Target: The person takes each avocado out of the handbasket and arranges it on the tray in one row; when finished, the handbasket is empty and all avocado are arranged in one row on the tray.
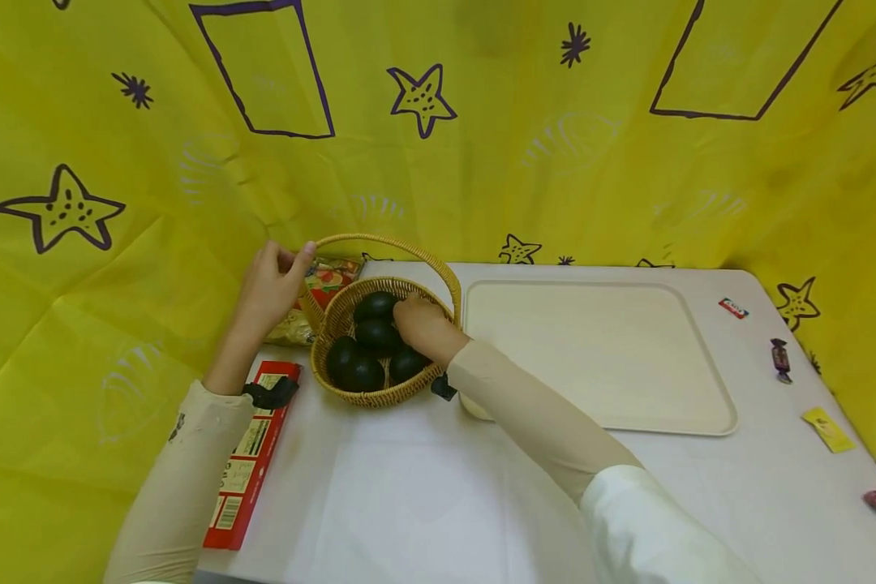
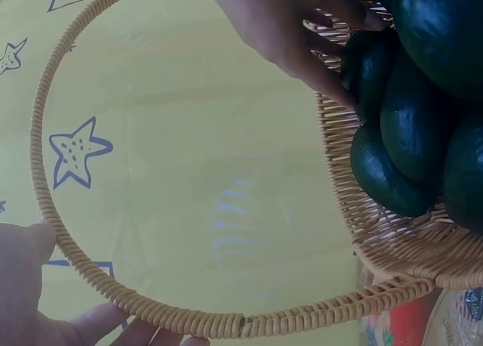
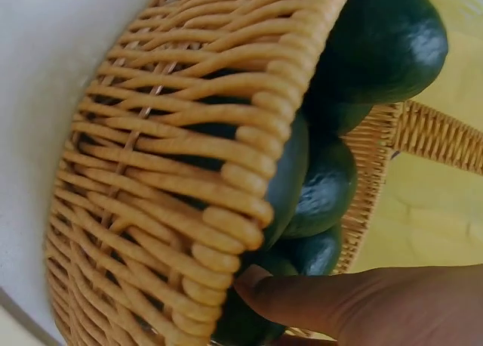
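A wicker basket (image 1: pixel 372 397) on the table holds several dark green avocados (image 1: pixel 376 337). My left hand (image 1: pixel 268 284) grips the left side of its tall arched handle (image 1: pixel 416 250); in the left wrist view, thumb and fingers lie on either side of the wicker. Inside the basket's right side, my right hand (image 1: pixel 429 328) reaches down among the avocados. The right wrist view has my thumb pressed on an avocado (image 3: pixel 245 316) near the rim. From the left wrist view, the fingers of that hand curl around an avocado (image 2: pixel 370 70); their tips are partly hidden.
A cream tray (image 1: pixel 599 357) lies right of the basket. Beside my left forearm is a long red box (image 1: pixel 251 470), with snack packets (image 1: pixel 332 280) behind the basket. Several small wrapped sweets (image 1: pixel 780 359) line the table's right side. A yellow patterned curtain (image 1: pixel 482 162) hangs behind.
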Demonstrator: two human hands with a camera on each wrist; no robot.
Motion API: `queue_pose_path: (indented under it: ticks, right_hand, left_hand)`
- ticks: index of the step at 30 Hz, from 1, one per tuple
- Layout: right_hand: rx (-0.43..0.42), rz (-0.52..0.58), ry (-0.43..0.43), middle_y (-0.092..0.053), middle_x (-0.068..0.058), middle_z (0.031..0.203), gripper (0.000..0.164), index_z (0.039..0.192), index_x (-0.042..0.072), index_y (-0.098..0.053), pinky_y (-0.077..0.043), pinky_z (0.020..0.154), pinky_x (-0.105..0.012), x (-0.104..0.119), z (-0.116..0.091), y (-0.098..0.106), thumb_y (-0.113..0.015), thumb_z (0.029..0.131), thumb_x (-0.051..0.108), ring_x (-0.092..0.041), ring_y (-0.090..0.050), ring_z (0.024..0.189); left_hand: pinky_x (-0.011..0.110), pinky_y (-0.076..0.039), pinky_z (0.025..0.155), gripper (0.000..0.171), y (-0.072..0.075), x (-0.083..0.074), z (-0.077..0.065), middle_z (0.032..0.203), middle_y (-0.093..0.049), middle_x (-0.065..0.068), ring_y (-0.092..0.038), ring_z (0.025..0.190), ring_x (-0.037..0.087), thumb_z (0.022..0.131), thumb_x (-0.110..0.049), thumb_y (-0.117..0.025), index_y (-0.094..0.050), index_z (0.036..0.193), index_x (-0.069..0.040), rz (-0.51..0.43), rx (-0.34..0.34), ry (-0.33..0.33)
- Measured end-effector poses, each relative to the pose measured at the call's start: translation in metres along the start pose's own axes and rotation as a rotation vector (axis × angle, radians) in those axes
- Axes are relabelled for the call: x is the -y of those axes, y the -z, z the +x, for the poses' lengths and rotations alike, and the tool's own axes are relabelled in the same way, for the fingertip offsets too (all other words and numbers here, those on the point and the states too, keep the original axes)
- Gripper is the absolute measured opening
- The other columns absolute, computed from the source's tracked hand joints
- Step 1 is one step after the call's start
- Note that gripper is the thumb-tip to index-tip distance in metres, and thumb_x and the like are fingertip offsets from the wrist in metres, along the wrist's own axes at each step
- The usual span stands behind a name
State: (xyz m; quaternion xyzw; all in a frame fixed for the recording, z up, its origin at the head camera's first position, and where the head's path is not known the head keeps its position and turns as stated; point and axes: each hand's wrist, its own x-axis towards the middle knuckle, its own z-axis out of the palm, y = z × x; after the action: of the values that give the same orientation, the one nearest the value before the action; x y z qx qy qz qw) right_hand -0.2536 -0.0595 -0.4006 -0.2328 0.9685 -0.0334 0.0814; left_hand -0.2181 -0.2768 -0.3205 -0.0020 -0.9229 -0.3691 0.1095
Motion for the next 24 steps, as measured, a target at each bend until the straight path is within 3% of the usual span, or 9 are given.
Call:
queue_pose_path:
  ticks: [3,10,16,24]
  right_hand:
    - [0.02,-0.009,-0.029,-0.065,-0.017,0.122,0.023,0.117,0.002,-0.073,-0.063,0.079,-0.038,0.002,0.005,-0.002,-0.054,0.112,0.015,-0.025,-0.072,0.098]
    - [0.02,-0.164,-0.039,-0.067,-0.013,0.118,0.026,0.12,0.004,-0.074,-0.062,0.074,-0.031,0.008,0.01,-0.006,-0.051,0.113,0.012,-0.018,-0.072,0.093]
    - [0.056,-0.075,-0.037,-0.07,-0.015,0.125,0.028,0.121,0.003,-0.075,-0.063,0.081,-0.039,0.005,0.017,-0.008,-0.05,0.113,0.011,-0.024,-0.072,0.106]
    - [0.057,0.006,0.038,-0.073,-0.016,0.121,0.022,0.111,0.004,-0.077,-0.062,0.082,-0.041,-0.006,0.018,-0.008,-0.055,0.11,0.011,-0.028,-0.072,0.106]
  left_hand:
    - [0.043,-0.042,0.075,0.066,0.0,0.0,0.0,0.11,-0.057,0.023,-0.053,0.089,0.033,0.109,-0.059,-0.045,-0.053,0.119,0.006,-0.001,-0.006,-0.001]
    - [0.042,-0.042,0.077,0.066,0.0,0.0,0.001,0.109,-0.058,0.024,-0.053,0.091,0.036,0.109,-0.058,-0.047,-0.054,0.117,0.007,0.004,-0.029,-0.007]
    - [0.042,-0.042,0.074,0.065,0.0,0.0,0.0,0.106,-0.057,0.023,-0.051,0.086,0.033,0.109,-0.058,-0.047,-0.054,0.116,0.006,-0.007,-0.019,-0.01]
    - [0.042,-0.042,0.073,0.064,0.001,0.001,0.0,0.105,-0.057,0.022,-0.052,0.087,0.032,0.109,-0.058,-0.046,-0.054,0.116,0.005,0.002,-0.013,-0.005]
